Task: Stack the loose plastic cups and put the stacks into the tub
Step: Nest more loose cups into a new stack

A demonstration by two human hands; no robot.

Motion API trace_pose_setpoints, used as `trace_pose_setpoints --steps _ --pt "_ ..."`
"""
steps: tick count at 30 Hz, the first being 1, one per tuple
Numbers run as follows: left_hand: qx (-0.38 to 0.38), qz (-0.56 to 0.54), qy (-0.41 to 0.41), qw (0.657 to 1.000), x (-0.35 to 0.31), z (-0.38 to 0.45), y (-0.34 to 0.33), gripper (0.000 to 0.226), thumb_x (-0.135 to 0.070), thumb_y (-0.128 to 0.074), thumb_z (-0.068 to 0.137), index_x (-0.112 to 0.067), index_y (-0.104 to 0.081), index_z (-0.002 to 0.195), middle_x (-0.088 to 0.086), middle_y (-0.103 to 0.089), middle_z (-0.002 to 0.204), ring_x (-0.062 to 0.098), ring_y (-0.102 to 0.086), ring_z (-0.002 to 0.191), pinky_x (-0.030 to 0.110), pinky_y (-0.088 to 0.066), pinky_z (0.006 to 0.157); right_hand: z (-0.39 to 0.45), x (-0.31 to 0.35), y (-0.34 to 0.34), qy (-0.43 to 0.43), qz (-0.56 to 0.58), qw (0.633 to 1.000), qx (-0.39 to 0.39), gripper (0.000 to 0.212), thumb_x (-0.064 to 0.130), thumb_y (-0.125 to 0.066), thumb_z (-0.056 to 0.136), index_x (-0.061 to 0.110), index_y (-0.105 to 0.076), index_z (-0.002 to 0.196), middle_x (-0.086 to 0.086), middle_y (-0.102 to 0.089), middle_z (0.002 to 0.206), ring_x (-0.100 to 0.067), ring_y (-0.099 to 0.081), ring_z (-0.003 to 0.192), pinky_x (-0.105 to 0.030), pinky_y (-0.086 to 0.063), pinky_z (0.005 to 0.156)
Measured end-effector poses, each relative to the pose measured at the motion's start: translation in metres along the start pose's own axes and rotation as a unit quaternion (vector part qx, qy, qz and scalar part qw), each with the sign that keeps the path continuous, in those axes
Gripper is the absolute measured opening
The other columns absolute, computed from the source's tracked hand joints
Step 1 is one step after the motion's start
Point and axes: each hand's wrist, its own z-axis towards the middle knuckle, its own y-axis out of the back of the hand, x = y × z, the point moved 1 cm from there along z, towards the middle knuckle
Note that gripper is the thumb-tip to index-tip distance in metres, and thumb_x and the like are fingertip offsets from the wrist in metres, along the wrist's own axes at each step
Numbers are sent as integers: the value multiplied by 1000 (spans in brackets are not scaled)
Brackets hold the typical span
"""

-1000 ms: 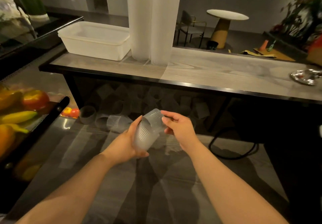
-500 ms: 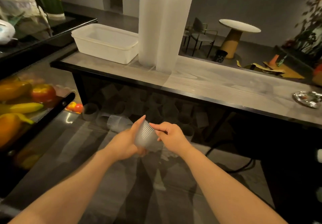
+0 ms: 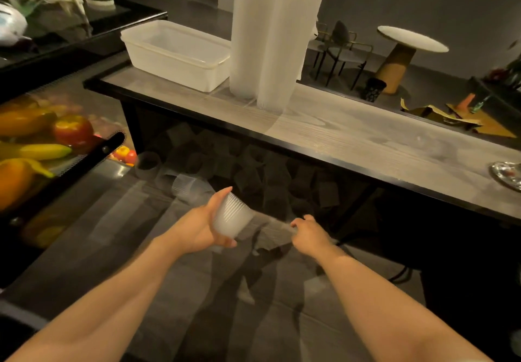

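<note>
cups (image 3: 231, 218) nested in left hand (image 3: 197, 227)'s grip; right hand (image 3: 308, 233) beside them, fingers curled, contents unclear.

Tub (image 3: 174, 54) on the counter (image 3: 352, 136), left of tall cup stacks (image 3: 270, 34)

translucent ribbed white cup (image 3: 231, 216), white tub (image 3: 180, 57), grey wood-grain counter (image 3: 352, 136).
</note>
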Motion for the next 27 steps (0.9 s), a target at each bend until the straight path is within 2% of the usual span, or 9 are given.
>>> trace_pose_setpoints --steps 6,9,11,14,16,19,22,25,27 --pt "4 -28 30 999 -4 -7 -9 122 -40 -87 66 -54 2 149 -1 -52 135 18 -54 114 30 -46 90 6 -10 8 4 21 997 -76 34 28 -58 92 25 -63 126 -4 -58 127 -27 -58 115 -34 -49 93" --pt "13 -43 37 998 -6 -6 -12 120 -36 -88 67 -61 0 145 -5 -51 132 11 -55 108 22 -48 80 -8 -5 17 -79 197 963 -168 22 42 -72 83 29 -70 100 2 -69 103 -22 -64 98 -31 -51 77" --pt "18 -50 37 998 -9 -5 -15 119 -33 -88 68 -70 0 139 -6 -49 134 9 -55 106 18 -49 72 -16 3 22 -96 328 923 -178 34 44 -79 75 27 -65 101 3 -68 98 -20 -64 95 -33 -52 79" --pt "26 -55 32 998 -15 -2 -17 119 -32 -88 68 -80 3 128 -5 -43 143 9 -53 110 16 -49 69 -25 16 26 -91 438 883 -140 55 38 -86 68 27 -57 113 3 -62 104 -18 -63 96 -38 -55 83" --pt "27 -47 33 998 -18 -1 -17 119 -32 -88 69 -81 5 126 -3 -41 146 13 -51 114 20 -51 78 -25 20 29 -99 487 861 -110 55 32 -85 70 24 -56 116 1 -60 108 -19 -62 96 -36 -56 74" --pt "21 -30 42 998 -22 1 -13 122 -34 -88 69 -80 7 130 1 -40 146 19 -48 122 34 -51 94 -28 27 34 -120 632 763 -73 34 29 -70 86 17 -57 115 -5 -59 95 -17 -56 77 -29 -47 58" --pt "19 -31 42 998 -24 0 -9 123 -33 -87 70 -78 9 132 3 -38 149 22 -44 129 36 -47 100 -32 37 39 -123 733 669 5 19 30 -55 98 18 -59 112 -13 -61 97 -17 -51 68 -28 -45 57" --pt "15 -29 41 999 -24 -1 -9 124 -31 -87 71 -79 11 130 4 -35 149 23 -46 127 33 -47 97 -33 44 37 -100 750 650 69 18 20 -50 101 13 -63 111 -13 -61 88 -15 -51 62 -23 -46 50" --pt "14 -18 40 999 -24 -2 -10 125 -29 -87 71 -76 11 132 3 -34 150 23 -47 127 35 -48 98 -35 48 37 -85 737 664 90 19 10 -47 100 9 -66 103 -10 -59 76 -12 -49 57 -19 -43 43"
